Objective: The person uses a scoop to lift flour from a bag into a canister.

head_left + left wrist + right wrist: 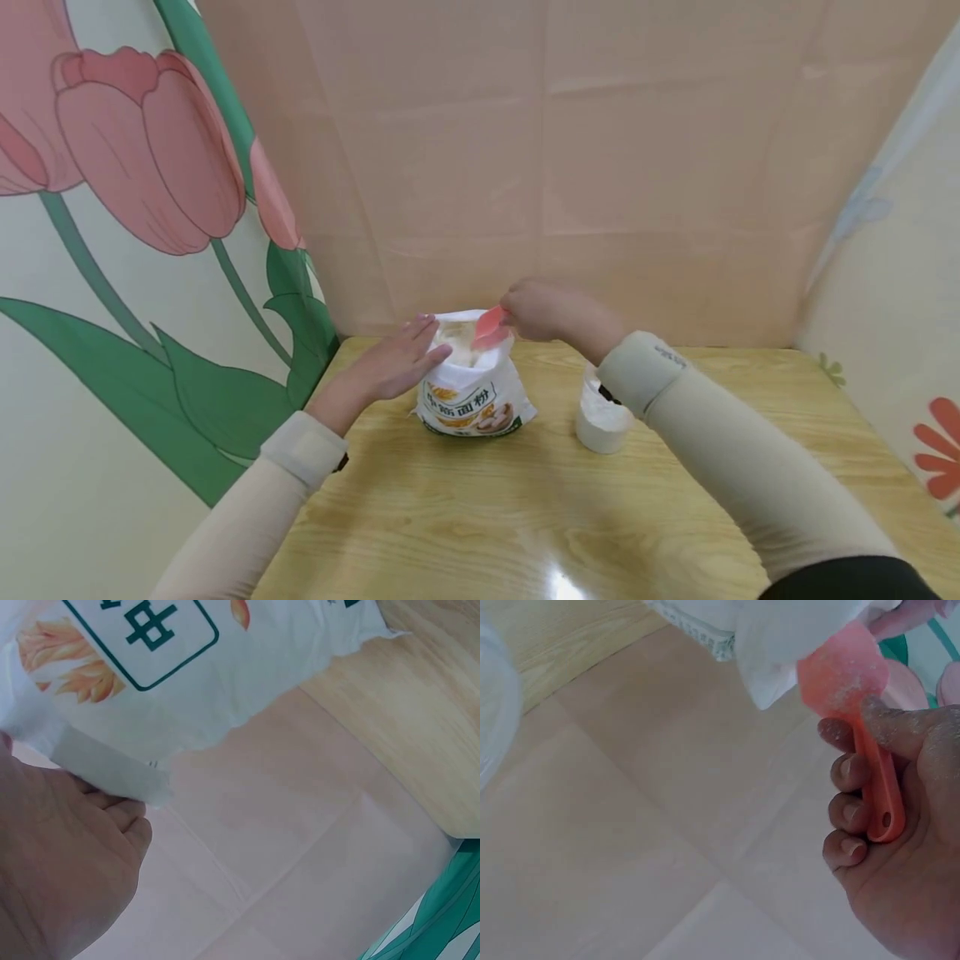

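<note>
A white flour bag (480, 400) stands on the table with its top rolled down and flour (459, 348) inside. At the bag's left rim, my left hand (396, 360) holds the edge, thumb over the front; the left wrist view shows its fingers curled against the folded rim (105, 761). My right hand (551, 310) grips the handle of a pink scoop (491, 323), whose bowl is over the bag's opening. In the right wrist view, flour dusts the scoop (847, 671) and my thumb; part of the bowl is behind the bag's rim.
To the right of the bag, a clear plastic tub (600, 427) holds white powder, partly covered by my right sleeve (652, 375). A pinkish sheet (540, 167) hangs behind the wooden table (465, 517). A tulip-painted wall (150, 150) borders the left side.
</note>
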The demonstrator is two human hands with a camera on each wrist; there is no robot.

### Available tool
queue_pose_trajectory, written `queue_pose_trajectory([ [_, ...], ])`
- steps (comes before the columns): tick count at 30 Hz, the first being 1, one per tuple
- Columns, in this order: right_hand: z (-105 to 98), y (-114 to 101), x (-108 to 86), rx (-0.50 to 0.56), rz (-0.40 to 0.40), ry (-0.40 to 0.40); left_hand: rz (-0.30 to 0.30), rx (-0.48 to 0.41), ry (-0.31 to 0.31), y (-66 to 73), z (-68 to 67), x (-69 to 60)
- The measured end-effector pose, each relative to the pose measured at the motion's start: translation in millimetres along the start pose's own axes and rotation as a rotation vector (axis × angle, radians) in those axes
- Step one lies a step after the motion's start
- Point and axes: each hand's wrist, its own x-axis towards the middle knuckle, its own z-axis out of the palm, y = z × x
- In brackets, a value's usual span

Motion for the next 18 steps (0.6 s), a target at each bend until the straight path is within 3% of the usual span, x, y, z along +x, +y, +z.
queue_pose_trajectory([
  [9,-1,-26,22.2,-0.079,0.203,-0.136,-0.002,-0.004,-0.004,3.9,-0.4,-0.4],
  [18,24,-39,41.3,-0.165,0.232,-0.087,-0.014,0.018,-0.002,4.3,3.0,0.2],
])
